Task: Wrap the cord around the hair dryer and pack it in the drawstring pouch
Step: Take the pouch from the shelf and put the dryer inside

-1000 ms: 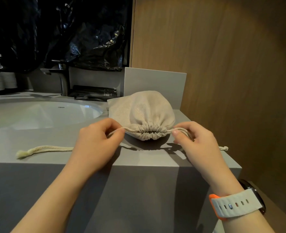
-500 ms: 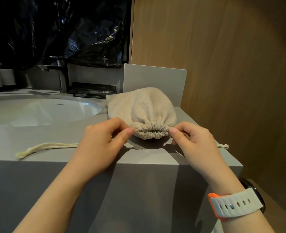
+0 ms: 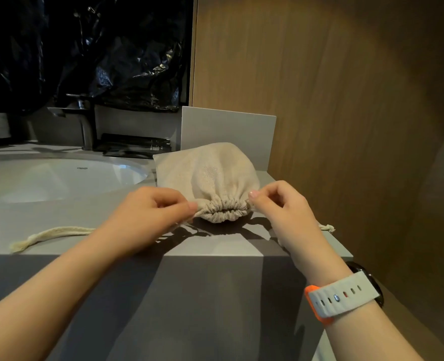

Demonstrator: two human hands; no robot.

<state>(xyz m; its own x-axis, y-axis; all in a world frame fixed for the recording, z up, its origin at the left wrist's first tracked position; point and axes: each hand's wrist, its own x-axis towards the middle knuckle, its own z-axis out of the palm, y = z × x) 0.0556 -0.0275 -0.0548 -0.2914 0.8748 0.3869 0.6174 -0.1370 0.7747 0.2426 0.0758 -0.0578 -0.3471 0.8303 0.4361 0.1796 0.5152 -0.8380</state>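
Note:
A beige drawstring pouch (image 3: 210,175) lies bulging on the grey counter (image 3: 90,217), its mouth gathered tight and facing me. The hair dryer is hidden, so I cannot see it. My left hand (image 3: 148,214) pinches the drawstring at the left side of the gathered mouth. My right hand (image 3: 283,207) pinches the string at the right side. One long cream cord end (image 3: 51,234) trails left across the counter. A short knotted end (image 3: 326,227) lies near the counter's right edge.
A white sink basin (image 3: 59,178) is set in the counter at the left, with a dark faucet (image 3: 82,121) behind it. A black tray (image 3: 135,145) sits behind the pouch. Black plastic sheeting covers the back wall. A wooden panel (image 3: 346,126) rises at the right.
Both hands have moved in along the strings to the pouch mouth. The mouth stays gathered shut, and the view has shifted slightly.

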